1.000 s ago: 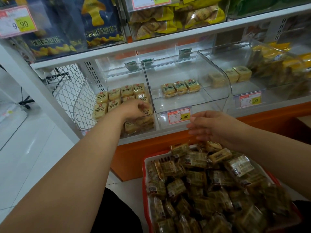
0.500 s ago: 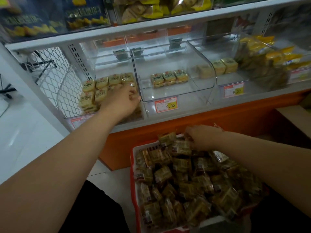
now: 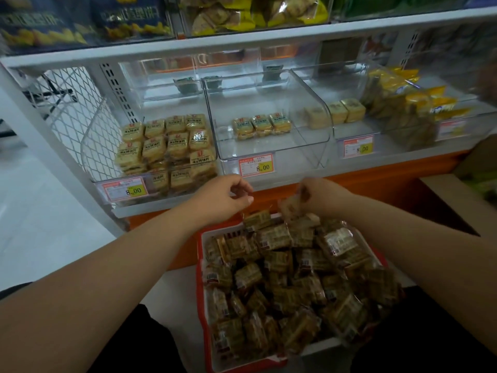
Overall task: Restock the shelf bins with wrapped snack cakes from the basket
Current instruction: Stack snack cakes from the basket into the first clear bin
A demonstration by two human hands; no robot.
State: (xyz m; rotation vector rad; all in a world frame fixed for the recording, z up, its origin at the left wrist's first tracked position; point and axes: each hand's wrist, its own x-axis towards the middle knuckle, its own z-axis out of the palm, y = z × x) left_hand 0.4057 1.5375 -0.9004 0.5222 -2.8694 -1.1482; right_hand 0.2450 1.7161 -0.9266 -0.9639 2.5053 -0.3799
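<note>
A red basket [image 3: 200, 267] heaped with wrapped snack cakes [image 3: 285, 281] sits low in front of me. My right hand [image 3: 320, 195] grips a blurred wrapped cake [image 3: 289, 207] just above the basket's far end. My left hand [image 3: 226, 196] hovers beside it with fingers loosely curled and nothing in it. On the shelf, the left clear bin [image 3: 107, 146] holds stacked cakes [image 3: 169, 149]. The middle clear bin [image 3: 309, 146] holds three cakes [image 3: 262, 125] in a row.
A third bin [image 3: 355, 133] to the right holds three pale cakes [image 3: 336, 111], with yellow packets [image 3: 403, 103] further right. Price tags reading 8.00 [image 3: 256, 165] hang on the bin fronts. A higher shelf [image 3: 242, 40] carries bagged snacks. A cardboard box [image 3: 473, 168] stands at right.
My left hand has come out of the left bin and down to the basket's far edge. My right hand has lifted a cake from the pile. The camera tilted downward.
</note>
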